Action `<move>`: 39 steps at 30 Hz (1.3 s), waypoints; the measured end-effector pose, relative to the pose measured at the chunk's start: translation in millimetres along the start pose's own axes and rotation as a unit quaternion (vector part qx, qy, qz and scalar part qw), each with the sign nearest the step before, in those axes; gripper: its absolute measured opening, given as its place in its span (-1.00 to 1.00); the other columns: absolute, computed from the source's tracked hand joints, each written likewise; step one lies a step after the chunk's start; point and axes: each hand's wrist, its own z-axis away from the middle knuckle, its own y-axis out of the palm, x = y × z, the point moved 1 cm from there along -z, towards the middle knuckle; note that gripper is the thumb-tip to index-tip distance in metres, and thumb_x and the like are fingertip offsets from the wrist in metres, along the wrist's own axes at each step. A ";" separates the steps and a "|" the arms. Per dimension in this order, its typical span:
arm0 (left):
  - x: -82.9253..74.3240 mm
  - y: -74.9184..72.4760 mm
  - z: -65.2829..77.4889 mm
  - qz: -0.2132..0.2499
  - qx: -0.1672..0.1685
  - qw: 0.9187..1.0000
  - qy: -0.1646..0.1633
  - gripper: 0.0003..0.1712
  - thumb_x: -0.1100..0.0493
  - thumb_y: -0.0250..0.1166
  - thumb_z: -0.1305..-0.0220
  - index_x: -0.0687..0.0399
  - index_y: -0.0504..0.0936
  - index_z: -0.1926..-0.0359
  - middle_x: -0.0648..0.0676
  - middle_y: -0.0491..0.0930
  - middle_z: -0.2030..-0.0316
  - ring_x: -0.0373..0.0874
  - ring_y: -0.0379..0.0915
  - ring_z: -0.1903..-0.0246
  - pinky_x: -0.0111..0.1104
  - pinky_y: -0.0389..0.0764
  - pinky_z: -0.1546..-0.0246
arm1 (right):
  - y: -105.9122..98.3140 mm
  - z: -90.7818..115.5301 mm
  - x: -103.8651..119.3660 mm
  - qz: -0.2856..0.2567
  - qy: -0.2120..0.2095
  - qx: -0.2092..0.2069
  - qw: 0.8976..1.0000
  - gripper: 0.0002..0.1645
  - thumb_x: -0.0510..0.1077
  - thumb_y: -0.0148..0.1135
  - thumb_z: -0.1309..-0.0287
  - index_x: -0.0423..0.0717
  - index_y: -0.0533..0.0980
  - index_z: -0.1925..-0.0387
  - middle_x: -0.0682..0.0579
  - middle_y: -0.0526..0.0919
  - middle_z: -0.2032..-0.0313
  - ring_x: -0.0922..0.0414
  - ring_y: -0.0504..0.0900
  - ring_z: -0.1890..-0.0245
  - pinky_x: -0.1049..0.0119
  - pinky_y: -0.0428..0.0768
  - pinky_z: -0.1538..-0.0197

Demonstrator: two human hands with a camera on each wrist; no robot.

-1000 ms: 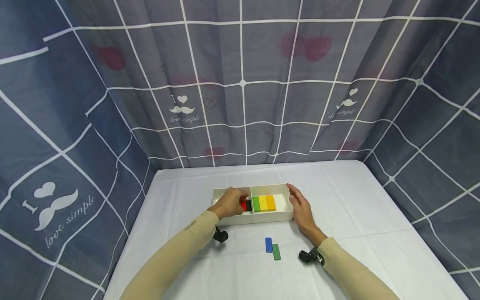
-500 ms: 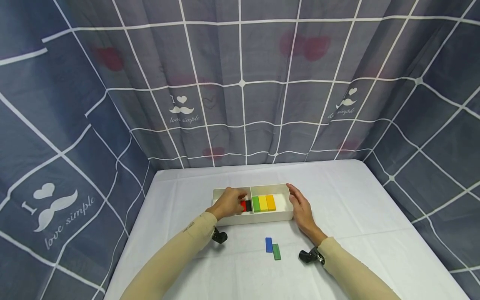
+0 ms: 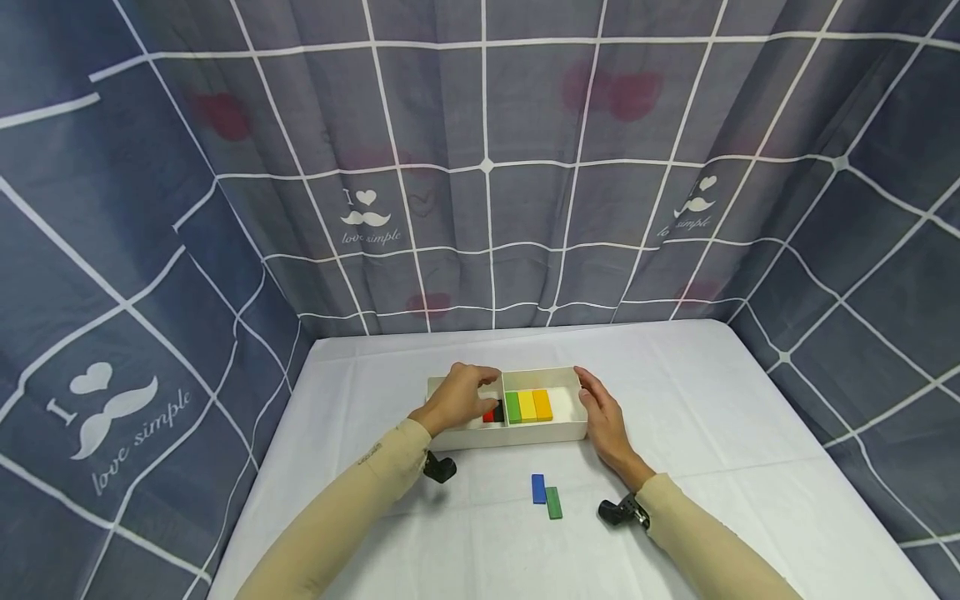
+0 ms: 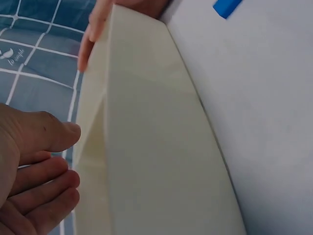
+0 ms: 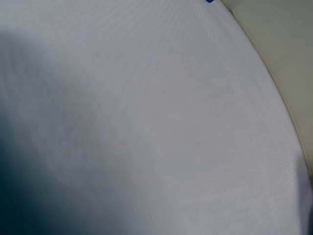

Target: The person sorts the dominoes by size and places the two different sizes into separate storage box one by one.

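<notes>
A white two-compartment box (image 3: 487,439) stands on the table. My left hand (image 3: 455,398) is over its left compartment, thumb and fingers spread apart. In the left wrist view, that hand (image 4: 36,171) holds nothing beside the box wall. Near its thumb, a red block (image 3: 489,415) and a black block (image 3: 498,411) sit against the divider, partly covered. My right hand (image 3: 606,425) rests against the box's right end, its fingers extended along the end wall. The right compartment holds a light green block (image 3: 513,407), a yellow block (image 3: 527,406) and an orange block (image 3: 542,405) side by side.
In front of the box, a blue block (image 3: 538,489) and a dark green block (image 3: 553,502) lie on the white tablecloth (image 3: 465,542). A grey checked curtain (image 3: 525,208) hangs behind the table and along both sides.
My left hand has lifted slightly and its fingers have spread, moving away from the red block. My right hand stays at the box's right end, and the blocks have not visibly moved.
</notes>
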 end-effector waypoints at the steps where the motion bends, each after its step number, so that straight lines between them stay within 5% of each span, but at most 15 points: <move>1: -2.7 -1.4 0.7 0.001 -0.001 1.000 0.003 -0.39 0.27 0.56 -0.33 0.32 0.67 -0.36 0.25 0.76 -0.23 0.15 0.74 -0.19 -0.03 0.74 -0.29 | -0.1 0.0 -0.3 0.002 0.000 0.000 1.000 -0.43 -0.11 -0.09 -0.76 0.02 0.36 -0.64 -0.09 0.40 -0.62 -0.12 0.33 -0.65 -0.19 0.24 -0.69; 4: -10.3 -4.8 3.3 0.013 0.001 1.000 0.010 -0.37 0.28 0.57 -0.32 0.32 0.66 -0.37 0.27 0.75 -0.24 0.20 0.73 -0.21 -0.01 0.75 -0.28 | -0.2 0.1 -1.1 0.006 0.000 0.000 1.000 -0.43 -0.09 -0.09 -0.77 0.04 0.35 -0.65 -0.08 0.40 -0.63 -0.12 0.32 -0.65 -0.06 0.25 -0.70; 11: -22.2 -7.4 9.7 0.042 0.005 0.999 0.030 -0.36 0.31 0.59 -0.29 0.31 0.67 -0.37 0.33 0.74 -0.24 0.31 0.73 -0.21 0.04 0.77 -0.23 | 1.0 0.1 -0.2 0.004 -0.002 -0.003 1.000 -0.43 -0.10 -0.09 -0.77 0.02 0.36 -0.64 -0.11 0.41 -0.61 -0.14 0.34 -0.63 0.71 0.22 -0.45; 24: -40.9 -7.1 20.9 0.039 0.007 0.997 0.066 -0.32 0.28 0.63 -0.25 0.27 0.67 -0.37 0.25 0.72 -0.29 0.26 0.75 -0.21 -0.04 0.77 -0.24 | 1.1 1.7 0.5 0.006 -0.012 -0.007 1.000 -0.43 -0.11 -0.08 -0.76 -0.05 0.37 -0.63 -0.17 0.42 -0.60 -0.18 0.35 -0.61 0.78 0.22 -0.41; 32: -55.2 -4.6 27.3 -0.013 0.000 0.995 0.100 -0.34 0.19 0.65 -0.25 0.26 0.70 -0.34 0.17 0.77 -0.24 0.05 0.74 -0.24 -0.13 0.74 -0.31 | 0.0 0.6 0.0 -0.002 -0.009 -0.001 1.000 -0.43 -0.10 -0.08 -0.76 -0.02 0.37 -0.64 -0.13 0.41 -0.61 -0.14 0.34 -0.63 0.79 0.22 -0.41; 39: -58.4 0.6 32.5 -0.011 0.003 0.994 0.107 -0.34 0.18 0.66 -0.24 0.25 0.72 -0.33 0.16 0.79 -0.20 -0.05 0.79 -0.06 -0.18 0.80 -0.17 | 0.7 0.2 0.5 -0.003 -0.010 0.001 1.000 -0.43 -0.11 -0.09 -0.76 -0.05 0.36 -0.64 -0.15 0.40 -0.62 -0.18 0.33 -0.64 0.77 0.22 -0.42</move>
